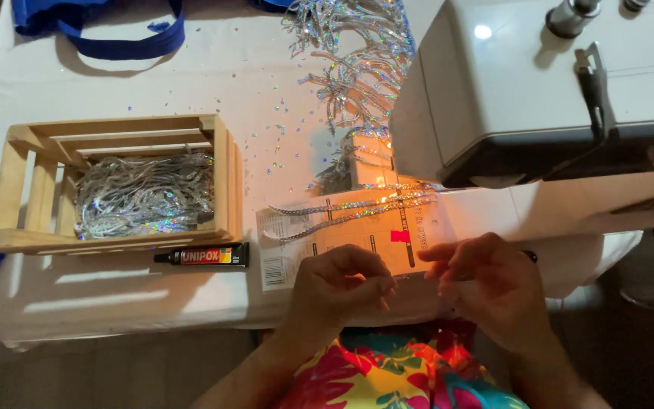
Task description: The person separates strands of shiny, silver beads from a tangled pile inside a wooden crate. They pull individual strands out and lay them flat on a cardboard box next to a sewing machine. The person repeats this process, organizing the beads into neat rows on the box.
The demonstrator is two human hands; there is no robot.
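Head view, looking down at a white table (115,295). Left hand (340,288) and right hand (486,284) meet at the near table edge, fingertips drawn together as if pinching something very fine between them; what is held, if anything, is too small to tell. Just beyond the hands lies a flat printed card (357,235) with two holographic sequin strips (350,210) laid across it, running under the white sewing machine (539,83). More sequin fringe (357,68) trails behind the machine. Judged step: preparing a fine piece, possibly thread, close to the card. Next move would call for a steady pinch and precise placement. To the left, well apart: wooden crate (115,182) of silver strips, black glue tube (204,256) just before it
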